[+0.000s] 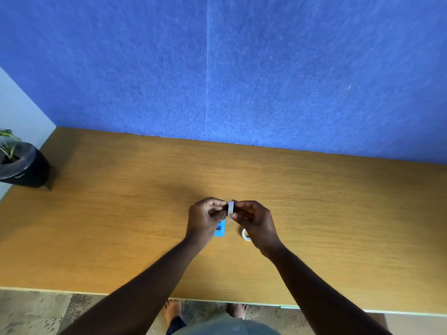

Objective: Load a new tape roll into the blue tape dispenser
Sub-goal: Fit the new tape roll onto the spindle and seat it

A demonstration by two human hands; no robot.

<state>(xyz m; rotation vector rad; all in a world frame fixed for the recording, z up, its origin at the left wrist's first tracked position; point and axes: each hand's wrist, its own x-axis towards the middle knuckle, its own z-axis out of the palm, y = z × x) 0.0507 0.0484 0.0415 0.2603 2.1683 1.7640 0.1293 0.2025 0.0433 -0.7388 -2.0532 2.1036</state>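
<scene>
Mid-frame, both hands raised over the desk. Left hand and right hand pinch a white tape roll edge-on, fingers curled shut on it; a dark piece beside it looks like the hub. Blue tape dispenser lies below, second roll just right. Next: seat the roll on the hub, drop into the dispenser.

A wooden table stood against a blue felt wall; a dark potted plant sat far left, over mottled flooring.
</scene>
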